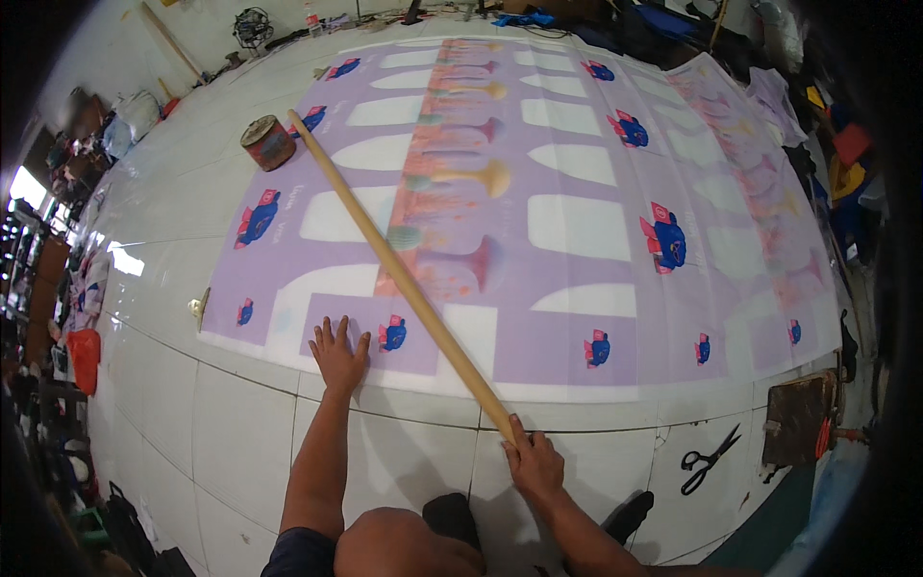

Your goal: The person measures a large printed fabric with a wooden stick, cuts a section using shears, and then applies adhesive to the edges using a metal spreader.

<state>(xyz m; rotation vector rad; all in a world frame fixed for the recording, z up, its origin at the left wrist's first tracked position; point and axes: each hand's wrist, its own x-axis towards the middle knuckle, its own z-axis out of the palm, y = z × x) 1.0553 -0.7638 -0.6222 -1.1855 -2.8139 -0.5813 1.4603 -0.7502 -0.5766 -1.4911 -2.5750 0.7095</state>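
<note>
A large sheet of printed fabric (464, 358) in lilac, white and coral lies spread over the tiled floor, with small blue and pink figures printed on it. My left hand (338, 356) rests flat on its near left part, fingers spread. In my right hand (534, 462) is the near end of a long wooden pole (394, 262). The pole slants across the fabric from there to the far left, its other end beside a rusty round tin (268, 143). The tin stands on the fabric's left edge.
Black-handled scissors (710, 460) lie open on the floor at the near right. Beyond them sits a worn brown square board (800, 417). A metal clip (199, 304) grips the fabric's left corner. A small fan (253, 29) and a bottle (312, 19) stand at the back. Clutter lines both sides.
</note>
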